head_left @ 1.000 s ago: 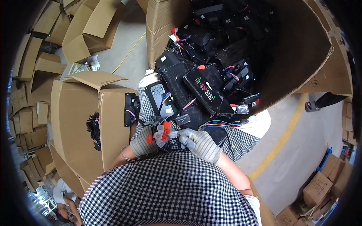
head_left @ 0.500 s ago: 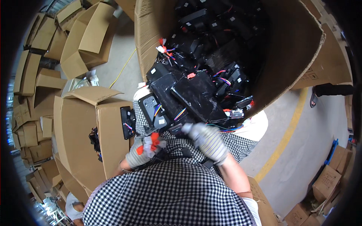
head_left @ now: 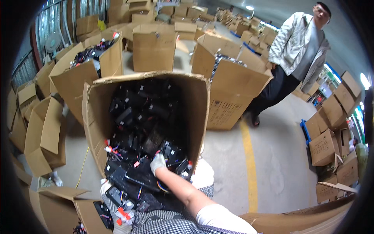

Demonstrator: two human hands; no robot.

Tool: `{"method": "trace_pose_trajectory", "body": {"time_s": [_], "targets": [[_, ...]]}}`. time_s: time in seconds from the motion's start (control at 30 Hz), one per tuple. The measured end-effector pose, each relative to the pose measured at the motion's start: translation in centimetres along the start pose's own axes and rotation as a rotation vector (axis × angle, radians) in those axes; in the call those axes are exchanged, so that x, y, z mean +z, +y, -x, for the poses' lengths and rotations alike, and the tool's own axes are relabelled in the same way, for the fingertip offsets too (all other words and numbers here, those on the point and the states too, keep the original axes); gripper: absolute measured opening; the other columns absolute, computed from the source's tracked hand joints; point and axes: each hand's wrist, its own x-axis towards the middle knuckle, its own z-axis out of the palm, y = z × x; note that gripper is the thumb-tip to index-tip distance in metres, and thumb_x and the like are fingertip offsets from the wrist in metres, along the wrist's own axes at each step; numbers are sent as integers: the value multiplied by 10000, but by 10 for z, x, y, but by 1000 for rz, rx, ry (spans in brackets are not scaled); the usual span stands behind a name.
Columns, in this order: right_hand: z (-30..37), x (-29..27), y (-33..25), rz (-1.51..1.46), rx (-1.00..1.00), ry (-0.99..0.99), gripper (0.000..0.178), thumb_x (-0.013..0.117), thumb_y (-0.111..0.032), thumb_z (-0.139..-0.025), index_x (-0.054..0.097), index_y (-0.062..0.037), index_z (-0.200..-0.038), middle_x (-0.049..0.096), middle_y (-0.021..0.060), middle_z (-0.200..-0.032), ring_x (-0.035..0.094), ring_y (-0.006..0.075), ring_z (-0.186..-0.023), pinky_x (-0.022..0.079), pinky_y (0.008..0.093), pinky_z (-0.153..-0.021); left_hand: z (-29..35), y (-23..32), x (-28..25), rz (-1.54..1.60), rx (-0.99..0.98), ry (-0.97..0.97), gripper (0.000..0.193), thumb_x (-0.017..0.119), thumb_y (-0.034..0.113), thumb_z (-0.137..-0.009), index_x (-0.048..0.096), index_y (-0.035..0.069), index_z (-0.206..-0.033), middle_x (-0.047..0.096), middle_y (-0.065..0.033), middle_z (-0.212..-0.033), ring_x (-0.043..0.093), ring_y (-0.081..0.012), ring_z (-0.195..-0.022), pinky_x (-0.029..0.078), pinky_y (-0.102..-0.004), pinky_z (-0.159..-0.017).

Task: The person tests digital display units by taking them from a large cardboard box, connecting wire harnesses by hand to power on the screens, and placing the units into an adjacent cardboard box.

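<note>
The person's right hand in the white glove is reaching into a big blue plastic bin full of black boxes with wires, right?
Not quite. The head view shows the gloved right hand reaching into a big brown cardboard box, not a blue plastic bin. The rest holds: it is full of black boxes with wires.

1. Two gloved hands of mine: my right hand (head_left: 157, 162) reaches into the box, my left hand (head_left: 122, 218) sits low by my lap.
2. One big open cardboard box (head_left: 198, 117) before me, heaped with black battery packs (head_left: 140, 175), too many to count.
3. One other person (head_left: 296, 54) standing.
4. One yellow floor line (head_left: 249, 163).
5. Dozens of other cardboard boxes (head_left: 154, 48) around.
</note>
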Motion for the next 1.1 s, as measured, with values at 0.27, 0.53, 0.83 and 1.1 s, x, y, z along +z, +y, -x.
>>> {"method": "trace_pose_trajectory", "body": {"time_s": [0.27,0.53,0.83,1.1], "targets": [[66,-121,96,-1050,-301,-153,383,519,-386,-899,690,-44,-883,642,77,-777,600,175,-750,460,314,-717,-27,44,12,-267,94,82,270,531,332,-898,564,71,-960,586,-88,-877,536,-149,-760,423,-267,-658],[159,-196,69,-936,-867,890,174,542,-149,-843,641,-72,-964,517,69,-731,518,284,-731,406,381,-709,-15,69,35,-461,113,281,436,443,359,-958,553,-27,-1126,643,-105,-983,604,-184,-935,447,-313,-868],[226,-130,-20,-465,-1019,25,263,546,-285,-839,669,-76,-738,628,92,-720,606,271,-764,495,393,-654,-34,60,26,-93,138,475,670,596,543,-833,489,-1,-1210,670,-123,-933,637,-214,-906,496,-339,-833],[218,-110,9,-1452,-734,168,243,546,-237,-917,655,-21,-945,659,114,-858,625,200,-643,512,313,-641,-37,68,31,175,480,534,542,592,388,-886,471,-19,-1223,548,-9,-776,535,-84,-672,483,-221,-609]]}}
